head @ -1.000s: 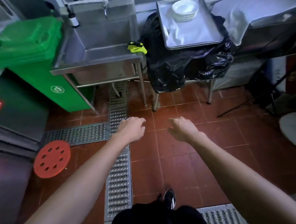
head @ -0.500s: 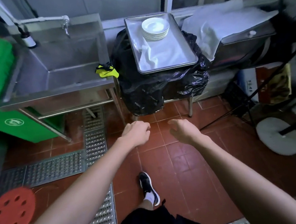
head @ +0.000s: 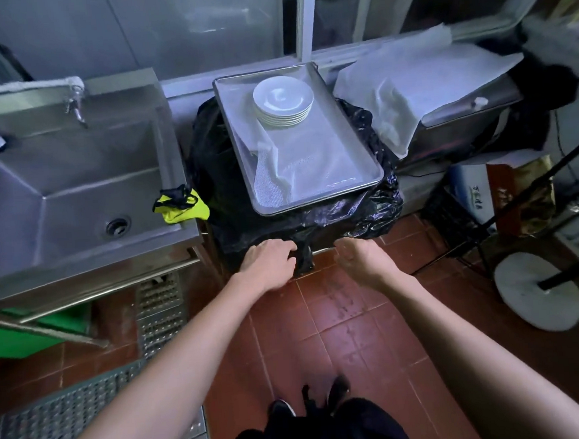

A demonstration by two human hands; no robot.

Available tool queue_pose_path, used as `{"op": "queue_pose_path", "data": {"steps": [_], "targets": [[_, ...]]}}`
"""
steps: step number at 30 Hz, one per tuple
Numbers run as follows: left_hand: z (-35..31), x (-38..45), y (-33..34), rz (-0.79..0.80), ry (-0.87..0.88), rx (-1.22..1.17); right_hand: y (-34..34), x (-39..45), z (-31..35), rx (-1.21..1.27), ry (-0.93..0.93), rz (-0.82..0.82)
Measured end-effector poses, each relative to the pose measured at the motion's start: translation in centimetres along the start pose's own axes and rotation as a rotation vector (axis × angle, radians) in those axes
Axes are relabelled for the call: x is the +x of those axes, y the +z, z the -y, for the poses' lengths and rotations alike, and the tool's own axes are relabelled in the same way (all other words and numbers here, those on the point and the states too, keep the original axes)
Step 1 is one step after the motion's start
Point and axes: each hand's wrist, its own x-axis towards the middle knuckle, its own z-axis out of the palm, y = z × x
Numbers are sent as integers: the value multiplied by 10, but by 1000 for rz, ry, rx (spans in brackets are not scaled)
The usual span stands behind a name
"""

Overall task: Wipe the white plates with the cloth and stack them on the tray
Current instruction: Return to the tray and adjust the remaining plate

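Plates (head: 283,99) stacked upper centre on tray (head: 349,167), white cloth (head: 277,165) beside. Likely glossy, brittle, slippery; best taken by rim. Left hand (head: 268,260), right hand (head: 364,260) mid-frame, loosely curled, holding nothing.

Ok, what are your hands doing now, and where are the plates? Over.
Left hand and right hand empty, loosely curled, short of the tray. White plates stacked at its far end, cloth beside them. Nothing in the way.
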Motion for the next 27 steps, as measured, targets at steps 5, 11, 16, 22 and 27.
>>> {"op": "queue_pose_path", "data": {"steps": [5, 11, 16, 22, 27], "targets": [[7, 76, -21, 15, -3, -13, -23, 77, -4, 36, -46, -5], [16, 163, -50, -3, -77, -74, -52, 181, -24, 57, -99, 26], [25, 213, -65, -77, -161, -188, -72, 256, -30, 57, -161, 5], [44, 267, -86, -88, -205, -273, -87, 325, -25, 38, -201, 38], [72, 320, -94, -172, -285, -507, -93, 383, -20, 102, -157, 11]]}}
